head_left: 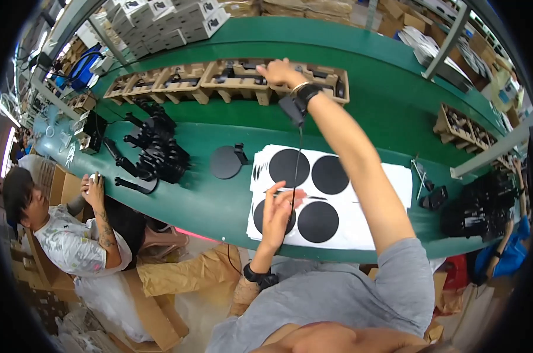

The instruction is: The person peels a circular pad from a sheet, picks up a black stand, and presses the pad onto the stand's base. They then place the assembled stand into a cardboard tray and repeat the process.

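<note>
- The right hand [281,73] stretches across the green table [396,117] to the far row of cardboard trays [231,79], fingers curled down onto a tray edge; what they grip, if anything, cannot be made out.
- The left hand [276,215] hovers near the table's front edge over white sheets [390,176] bearing black discs [330,175], thumb and fingertips pinched on a thin dark cord [297,159] that runs up to the right wrist.
- A bare green strip lies between the sheets and the tray row, with open surface to the right of the reaching arm.
- To the left, a loose black disc [225,162] sits just beside the sheets, and a pile of black brackets [154,153] crowds the table beyond it.
- A seated co-worker [72,235] presses close to the table's left end, hands raised at its rim.
- The lens rim cuts off a second black heap [481,209] and another person's blue sleeve [513,253] at right; the tray contents are too dark to identify.
- White boxes [166,23] are stacked past the far edge.
</note>
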